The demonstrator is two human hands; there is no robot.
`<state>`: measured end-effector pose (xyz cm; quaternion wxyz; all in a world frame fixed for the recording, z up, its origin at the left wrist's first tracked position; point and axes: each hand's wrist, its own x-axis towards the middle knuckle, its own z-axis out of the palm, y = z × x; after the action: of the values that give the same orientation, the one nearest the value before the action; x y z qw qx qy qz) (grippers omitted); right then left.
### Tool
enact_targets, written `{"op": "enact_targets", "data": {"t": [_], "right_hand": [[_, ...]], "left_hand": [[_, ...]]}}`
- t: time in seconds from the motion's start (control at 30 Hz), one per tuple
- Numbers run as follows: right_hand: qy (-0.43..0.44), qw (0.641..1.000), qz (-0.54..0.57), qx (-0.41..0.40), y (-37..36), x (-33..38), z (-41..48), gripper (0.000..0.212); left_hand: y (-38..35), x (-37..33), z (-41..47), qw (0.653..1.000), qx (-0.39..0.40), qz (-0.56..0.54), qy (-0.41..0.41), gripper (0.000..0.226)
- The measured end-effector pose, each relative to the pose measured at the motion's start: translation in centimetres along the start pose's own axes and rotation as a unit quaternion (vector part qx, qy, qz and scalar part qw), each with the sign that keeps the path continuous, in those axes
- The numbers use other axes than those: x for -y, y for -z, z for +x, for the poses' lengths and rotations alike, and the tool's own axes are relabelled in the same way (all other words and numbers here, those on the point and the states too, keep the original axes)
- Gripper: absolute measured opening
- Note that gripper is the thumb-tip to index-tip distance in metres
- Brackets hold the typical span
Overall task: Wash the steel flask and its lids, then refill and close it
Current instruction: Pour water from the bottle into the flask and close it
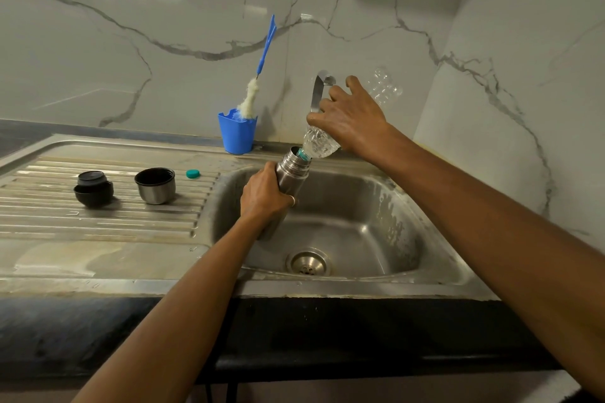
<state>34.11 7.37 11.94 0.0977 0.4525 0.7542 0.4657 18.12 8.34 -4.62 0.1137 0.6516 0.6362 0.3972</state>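
Head view. The left hand [262, 198] wraps its fingers and thumb round the body of the steel flask [293, 173], holding it tilted over the sink [376, 206], its open mouth up and toward the back wall. The right hand [352, 118] grips a clear plastic bottle [319, 142] from above, fingers curled round its middle. The bottle is upended, with its teal-ringed neck set into the mouth of the flask and its base pointing up and to the right. A curved steel tap [318, 91] stands just behind the right hand.

On the ribbed draining board [98, 216] to the left of the basin lie three loose parts, well apart from the flask: a black inner lid [93, 190] farthest left, a steel cup lid [155, 186] standing mouth up beside it, and a small teal bottle cap [193, 173] nearer the basin. At the back edge, against the marble wall, a blue cup [237, 136] holds a bottle brush [263, 56] with a blue handle, leaning to the right. The drain [307, 262] shows in the basin floor below the flask. The dark counter [327, 337] edge runs along the front.
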Motion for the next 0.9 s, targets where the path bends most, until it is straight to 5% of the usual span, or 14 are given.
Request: {"op": "enact_targets", "data": {"t": [0.9], "right_hand": [[-0.009,0.998,-0.057,-0.009,-0.39,0.15,0.75,0.049]], "left_hand": [[0.38,-0.15,-0.21,1.0,-0.002,0.002,0.0,0.066]]}}
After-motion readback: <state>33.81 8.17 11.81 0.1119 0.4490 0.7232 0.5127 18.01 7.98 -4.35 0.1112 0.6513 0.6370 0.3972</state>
